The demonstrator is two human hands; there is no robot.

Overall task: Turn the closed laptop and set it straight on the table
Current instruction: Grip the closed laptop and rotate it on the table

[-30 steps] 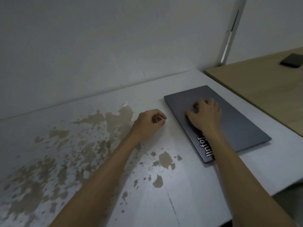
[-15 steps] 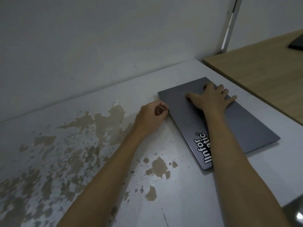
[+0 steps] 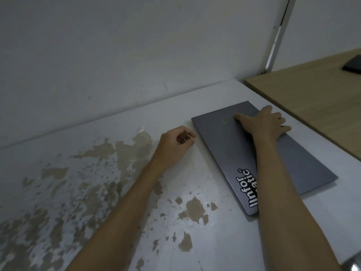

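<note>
Right hand [image 3: 266, 124] lies flat, fingers spread, on the far end of the closed laptop [image 3: 222, 145], askew on the table [image 3: 224, 243], I judge to pivot it, while left hand [image 3: 173, 142] rests curled and empty beside its far-left corner, ready to guide.

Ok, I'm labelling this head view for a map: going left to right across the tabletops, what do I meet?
In order: left hand → closed laptop → wooden desk → dark object on that desk.
</note>
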